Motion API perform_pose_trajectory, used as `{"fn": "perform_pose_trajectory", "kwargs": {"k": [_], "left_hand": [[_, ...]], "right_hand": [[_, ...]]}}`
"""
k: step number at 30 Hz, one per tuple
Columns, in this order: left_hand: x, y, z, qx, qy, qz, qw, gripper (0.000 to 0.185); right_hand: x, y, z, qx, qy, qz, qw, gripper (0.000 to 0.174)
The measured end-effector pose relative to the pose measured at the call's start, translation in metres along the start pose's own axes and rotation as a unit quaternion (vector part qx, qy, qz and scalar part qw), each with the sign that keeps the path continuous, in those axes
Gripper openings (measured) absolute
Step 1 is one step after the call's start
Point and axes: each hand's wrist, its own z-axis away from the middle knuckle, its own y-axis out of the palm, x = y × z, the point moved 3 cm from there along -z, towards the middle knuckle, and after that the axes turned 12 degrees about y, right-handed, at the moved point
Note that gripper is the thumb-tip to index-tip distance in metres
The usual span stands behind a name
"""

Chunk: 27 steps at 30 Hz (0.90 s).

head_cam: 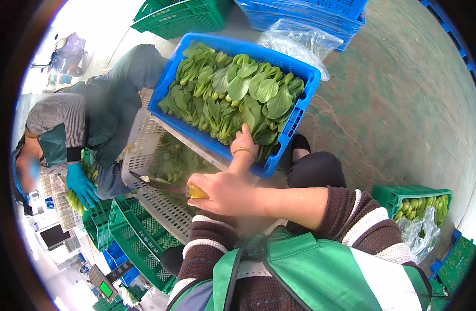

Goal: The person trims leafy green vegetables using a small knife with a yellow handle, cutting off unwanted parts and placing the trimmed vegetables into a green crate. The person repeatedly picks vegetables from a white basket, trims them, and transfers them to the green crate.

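Note:
My right hand [224, 192] grips the yellow handle of a knife [158, 183], whose dark blade points left over a white perforated crate [144, 149]. Leafy green trimmings [173, 157] lie in that crate. My left hand [244, 145], with a bangle at the wrist, reaches over the near edge of a blue plastic crate [238, 42] and touches the green leaves there. Heads of bok choy [222, 89] fill the blue crate, which rests across the white crate's far side. Whether the left fingers have closed on a head cannot be told.
A co-worker [82, 112] in teal gloves bends at the left, holding bok choy over green crates [136, 237]. Clear plastic film [300, 39] lies beyond the blue crate, near stacked blue crates [311, 11]. A green crate of bok choy [413, 190] stands at the right.

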Motion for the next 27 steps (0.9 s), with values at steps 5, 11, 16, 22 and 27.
{"fn": "perform_pose_trajectory", "kwargs": {"k": [5,11,16,22,27], "left_hand": [[0.016,-0.016,-0.014,0.025,0.015,0.069,0.997,0.083],[0.005,-0.02,-0.019,0.087,0.003,0.102,0.991,0.113],[-0.014,0.01,-0.006,0.071,-0.042,-0.015,0.996,0.119],[0.007,-0.005,-0.024,0.105,-0.023,0.047,0.993,0.112],[-0.007,0.015,-0.017,0.101,-0.042,0.015,0.994,0.116]], "right_hand": [[0.0,-0.001,-0.002,-0.023,-0.025,-0.025,0.999,0.033],[0.0,-0.001,-0.006,-0.037,-0.04,-0.037,0.998,0.036],[-0.001,0.001,-0.009,-0.04,-0.041,-0.031,0.998,0.036],[-0.006,0.001,-0.009,-0.039,-0.033,-0.033,0.998,0.036],[-0.005,0.001,-0.01,-0.037,-0.038,-0.025,0.998,0.036]]}}
